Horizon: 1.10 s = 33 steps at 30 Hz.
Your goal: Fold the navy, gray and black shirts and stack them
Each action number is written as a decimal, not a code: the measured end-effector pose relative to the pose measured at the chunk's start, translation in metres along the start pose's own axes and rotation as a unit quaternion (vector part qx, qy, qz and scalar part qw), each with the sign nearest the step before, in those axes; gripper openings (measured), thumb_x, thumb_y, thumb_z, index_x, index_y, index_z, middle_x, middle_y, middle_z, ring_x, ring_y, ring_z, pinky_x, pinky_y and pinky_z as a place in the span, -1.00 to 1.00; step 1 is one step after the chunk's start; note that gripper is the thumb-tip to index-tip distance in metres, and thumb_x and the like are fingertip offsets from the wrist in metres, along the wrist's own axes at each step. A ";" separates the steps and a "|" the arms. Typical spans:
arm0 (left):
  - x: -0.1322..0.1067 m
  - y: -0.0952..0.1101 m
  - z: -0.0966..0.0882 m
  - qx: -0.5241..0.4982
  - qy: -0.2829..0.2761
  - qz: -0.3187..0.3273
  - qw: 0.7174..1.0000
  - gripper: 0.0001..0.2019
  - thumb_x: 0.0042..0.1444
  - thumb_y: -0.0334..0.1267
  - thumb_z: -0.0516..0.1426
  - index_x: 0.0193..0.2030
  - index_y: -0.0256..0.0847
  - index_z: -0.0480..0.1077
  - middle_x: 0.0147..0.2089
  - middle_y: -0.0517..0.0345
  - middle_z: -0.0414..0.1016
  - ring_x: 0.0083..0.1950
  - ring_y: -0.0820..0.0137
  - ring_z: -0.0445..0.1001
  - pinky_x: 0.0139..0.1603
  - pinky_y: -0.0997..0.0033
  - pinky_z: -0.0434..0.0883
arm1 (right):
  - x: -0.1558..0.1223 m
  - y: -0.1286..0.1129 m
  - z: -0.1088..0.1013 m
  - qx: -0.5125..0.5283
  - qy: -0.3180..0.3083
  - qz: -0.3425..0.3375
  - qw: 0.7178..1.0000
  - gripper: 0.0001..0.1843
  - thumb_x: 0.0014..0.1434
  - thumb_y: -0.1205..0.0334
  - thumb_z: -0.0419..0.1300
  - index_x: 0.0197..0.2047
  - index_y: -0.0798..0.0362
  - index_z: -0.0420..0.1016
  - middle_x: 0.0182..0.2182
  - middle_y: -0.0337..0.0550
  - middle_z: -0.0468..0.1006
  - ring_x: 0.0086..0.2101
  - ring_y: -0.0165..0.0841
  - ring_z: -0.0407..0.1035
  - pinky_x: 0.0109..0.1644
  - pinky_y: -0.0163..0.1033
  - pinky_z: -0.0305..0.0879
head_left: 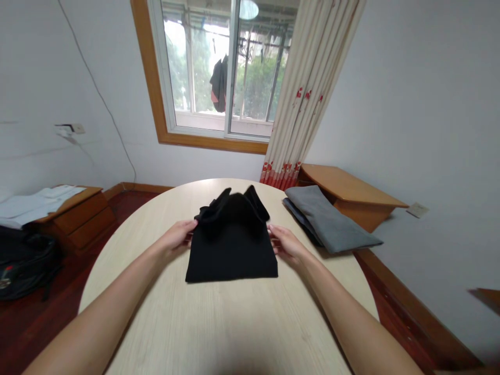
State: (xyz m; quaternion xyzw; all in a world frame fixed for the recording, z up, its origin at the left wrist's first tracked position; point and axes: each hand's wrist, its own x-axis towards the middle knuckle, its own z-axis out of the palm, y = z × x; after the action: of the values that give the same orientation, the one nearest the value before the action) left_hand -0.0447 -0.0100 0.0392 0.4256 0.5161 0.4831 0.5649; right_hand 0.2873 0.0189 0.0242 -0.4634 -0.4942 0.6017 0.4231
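A black folded garment (233,255) lies on the round pale wood table in front of me, its near edge straight and its far part lifted in loose folds. I cannot make out which kind of garment it is. My left hand (180,234) pinches its left side, thumb on top and fingers underneath. On the opposite side my right hand (286,242) grips the right edge the same way, fingers curled beneath the cloth. A grey folded cloth (332,219) rests at the table's right edge, apart from both hands.
The round table (250,328) stands below a window (226,67) with a patterned curtain (302,94). A wooden cabinet (344,182) is at the right, behind the grey cloth. To the left are a low drawer unit (80,219) with papers and a black bag (27,263).
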 end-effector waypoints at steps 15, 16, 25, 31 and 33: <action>-0.025 -0.004 -0.020 0.224 -0.154 -0.096 0.958 -0.17 -0.12 -0.21 0.36 0.26 -0.13 0.04 -0.45 0.40 0.34 -0.56 0.40 0.42 -0.51 0.40 0.35 | -0.014 0.003 -0.010 -0.164 -0.108 -0.021 0.980 -0.66 -0.07 0.05 0.41 -0.33 0.06 0.43 -0.60 -0.37 0.36 -0.61 -0.51 0.25 -0.55 -0.37 0.18; -0.025 -0.007 -0.020 0.242 -0.160 -0.099 0.952 -0.25 -0.14 -0.20 0.35 0.17 -0.12 0.09 -0.44 0.40 0.35 -0.57 0.40 0.41 -0.52 0.41 0.34 | -0.017 0.001 -0.012 -0.182 -0.133 -0.004 0.974 -0.67 -0.08 0.06 0.41 -0.33 0.06 0.44 -0.62 -0.38 0.34 -0.62 -0.51 0.26 -0.55 -0.37 0.19; -0.047 0.004 -0.012 0.320 -0.448 -0.176 0.816 -0.56 -0.21 -0.14 0.42 -0.23 -0.13 0.34 -0.47 0.22 0.52 -0.41 0.25 0.57 -0.44 0.39 0.41 | -0.047 -0.023 -0.030 -0.257 -0.413 0.184 0.854 -0.57 -0.12 0.01 0.48 -0.29 0.12 0.54 -0.54 -0.22 0.56 -0.51 -0.41 0.49 -0.47 -0.42 0.33; -0.030 0.003 -0.021 0.280 -0.238 -0.148 0.918 -0.42 -0.04 0.26 0.29 -0.15 -0.15 0.26 -0.54 0.18 0.50 -0.50 0.30 0.52 -0.51 0.46 0.34 | -0.035 -0.017 -0.029 -0.192 -0.263 0.116 0.938 -0.36 -0.02 -0.09 0.43 0.02 0.09 0.42 -0.49 -0.26 0.52 -0.49 -0.41 0.48 -0.47 -0.39 0.34; -0.015 -0.012 -0.019 0.252 -0.116 -0.108 0.955 -0.42 -0.05 0.26 0.28 -0.16 -0.14 0.22 -0.62 0.32 0.36 -0.63 0.40 0.37 -0.61 0.50 0.22 | -0.023 -0.003 -0.022 -0.155 -0.157 0.056 0.974 -0.43 -0.02 -0.05 0.43 -0.03 0.06 0.42 -0.51 -0.35 0.41 -0.53 -0.46 0.39 -0.52 -0.39 0.28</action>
State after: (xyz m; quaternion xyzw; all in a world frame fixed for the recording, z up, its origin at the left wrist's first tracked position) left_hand -0.0624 -0.0275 0.0281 0.5489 0.5946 0.2210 0.5444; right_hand 0.3135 0.0020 0.0285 -0.4501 -0.6150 0.6059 0.2284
